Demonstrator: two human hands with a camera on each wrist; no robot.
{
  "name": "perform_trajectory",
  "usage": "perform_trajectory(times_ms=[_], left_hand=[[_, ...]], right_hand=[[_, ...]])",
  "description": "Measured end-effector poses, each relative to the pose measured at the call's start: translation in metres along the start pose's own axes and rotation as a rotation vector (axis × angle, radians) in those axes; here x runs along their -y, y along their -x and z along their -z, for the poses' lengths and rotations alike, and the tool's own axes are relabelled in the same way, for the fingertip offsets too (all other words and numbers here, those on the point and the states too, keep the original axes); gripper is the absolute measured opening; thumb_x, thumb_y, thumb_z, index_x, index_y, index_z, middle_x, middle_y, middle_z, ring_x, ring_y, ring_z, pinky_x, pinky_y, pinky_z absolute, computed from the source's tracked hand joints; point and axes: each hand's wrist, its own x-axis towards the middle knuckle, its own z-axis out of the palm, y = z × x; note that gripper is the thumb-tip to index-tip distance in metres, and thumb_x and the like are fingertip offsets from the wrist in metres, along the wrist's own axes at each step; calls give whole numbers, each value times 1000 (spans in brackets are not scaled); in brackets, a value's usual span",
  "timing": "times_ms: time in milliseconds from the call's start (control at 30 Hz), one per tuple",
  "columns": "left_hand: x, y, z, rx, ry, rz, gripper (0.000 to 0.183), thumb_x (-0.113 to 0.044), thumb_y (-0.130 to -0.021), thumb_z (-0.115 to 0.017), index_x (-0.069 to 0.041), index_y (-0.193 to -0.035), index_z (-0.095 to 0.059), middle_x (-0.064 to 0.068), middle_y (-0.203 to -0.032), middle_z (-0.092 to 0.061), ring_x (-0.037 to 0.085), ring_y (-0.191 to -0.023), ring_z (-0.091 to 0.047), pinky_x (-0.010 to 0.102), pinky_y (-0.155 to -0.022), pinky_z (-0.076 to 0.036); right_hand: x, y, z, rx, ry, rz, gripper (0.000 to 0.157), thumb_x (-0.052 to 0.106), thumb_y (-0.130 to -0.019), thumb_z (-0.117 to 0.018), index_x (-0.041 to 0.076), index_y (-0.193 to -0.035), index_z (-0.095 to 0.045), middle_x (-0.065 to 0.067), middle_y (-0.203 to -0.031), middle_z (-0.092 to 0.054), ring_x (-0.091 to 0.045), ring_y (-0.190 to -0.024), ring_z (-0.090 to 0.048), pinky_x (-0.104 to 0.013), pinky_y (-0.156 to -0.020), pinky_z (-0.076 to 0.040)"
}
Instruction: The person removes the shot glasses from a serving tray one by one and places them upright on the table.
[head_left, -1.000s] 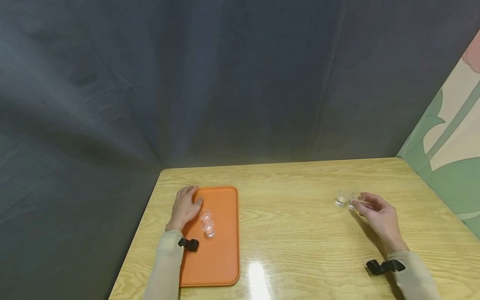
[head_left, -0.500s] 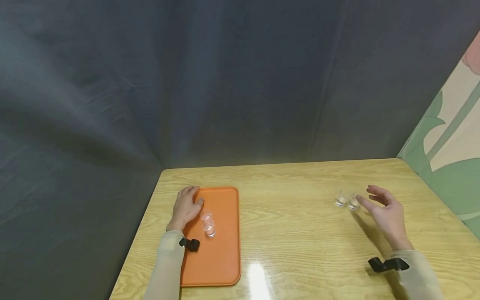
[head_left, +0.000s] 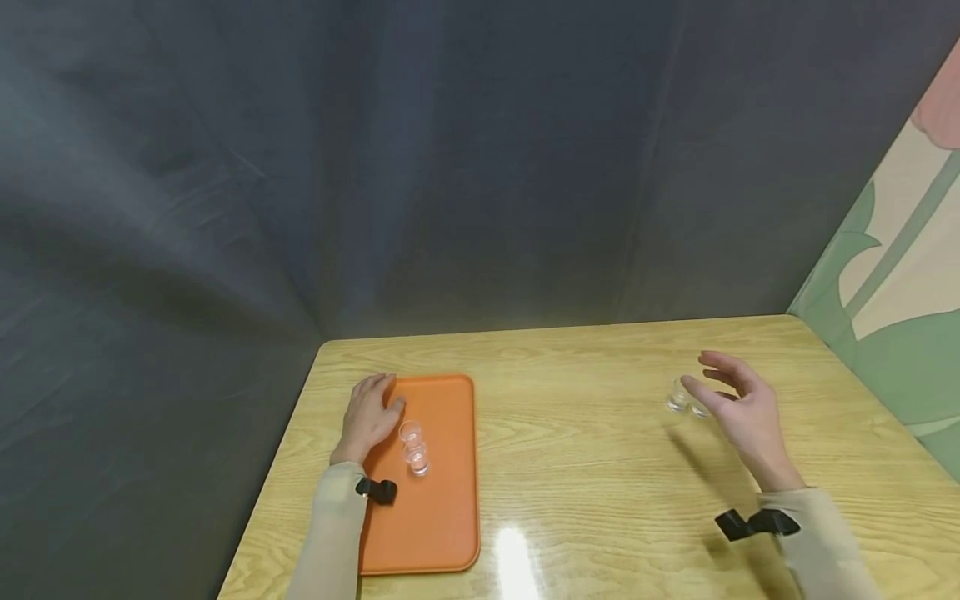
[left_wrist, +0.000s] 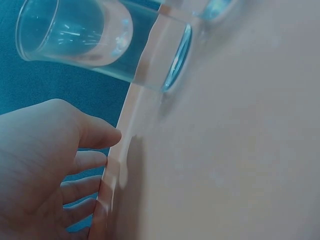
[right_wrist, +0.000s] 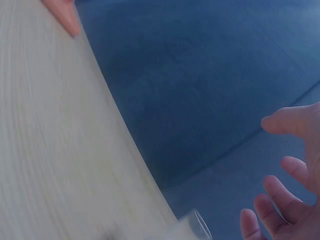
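Note:
In the head view my left hand (head_left: 367, 421) rests at the left rim of the orange tray (head_left: 452, 525), fingers relaxed, holding nothing. Close to its thumb, two small clear glasses stand on the tray, a rear glass (head_left: 410, 432) and a front glass (head_left: 417, 461). The left wrist view shows a glass (left_wrist: 150, 60) large, beyond the thumb. My right hand (head_left: 744, 417) hovers over the right part of the table with fingers spread. Just behind its thumb are two more clear glasses, a left one (head_left: 677, 402) and a right one (head_left: 699, 411), partly covered by the hand.
The wooden table (head_left: 585, 467) spans between the tray and the right-hand glasses. A dark curtain (head_left: 480, 167) hangs along its back and left side. On the right stands a wall panel (head_left: 907, 333) with painted leaves and a flower.
My right hand let go of the right glass, drew back to the right, then rose and shifted left above the pair of glasses. The left hand has stayed on the tray rim.

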Motion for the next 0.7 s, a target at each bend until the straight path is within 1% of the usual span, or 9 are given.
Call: perform_trajectory(times_ms=[167,333,400,500,567,633,700], left_hand=[[0,0,0,2,2,9,56,-26,-104,-62,-1,-154,-54,23,-163,-46,45,-155,-35,63,-127,-31],[0,-1,0,-3,0,4,55,-25,-104,-62,-1,-153,-54,24,-162,-47,45,-155,-35,63,-127,-32],[0,-1,0,-1,-1,4,55,-25,-104,-62,-1,-154,-54,23,-162,-47,45,-155,-35,63,-127,-32],[0,-1,0,5,-2,7,56,-25,-105,-62,-2,-154,-53,23,-163,-46,45,-155,-35,63,-127,-31],[0,-1,0,8,-1,10,56,-26,-105,-62,-2,-155,-53,23,-164,-46,45,-155,-35,63,-127,-31],[1,-1,-1,8,-1,8,56,-25,-105,-62,-2,-154,-53,23,-163,-46,45,-155,-35,63,-127,-31],[2,-1,-1,6,-2,6,56,-25,-104,-62,-1,-154,-54,24,-163,-46,45,-155,-35,63,-127,-31]], right_hand=[[7,2,-16,36,-25,7,45,23,-100,-76,16,-142,-65,29,-127,-63,5,-115,-59,-4,-87,-48],[12,6,-34,61,-22,14,42,25,-100,-77,15,-139,-67,18,-132,-66,2,-115,-60,-6,-88,-49],[14,9,-42,78,-26,22,41,24,-99,-77,13,-138,-67,18,-131,-66,1,-115,-61,-6,-87,-50],[16,12,-53,110,-31,36,42,23,-100,-77,9,-138,-67,24,-126,-64,2,-112,-62,-7,-87,-50],[18,15,-61,137,-41,44,43,22,-100,-76,7,-138,-66,24,-126,-65,3,-110,-63,-9,-88,-51],[20,17,-69,159,-54,46,42,22,-100,-76,6,-138,-66,19,-126,-67,4,-107,-64,-10,-87,-52],[21,19,-77,182,-66,42,42,22,-101,-75,6,-138,-66,10,-129,-68,5,-106,-65,-12,-87,-53]])
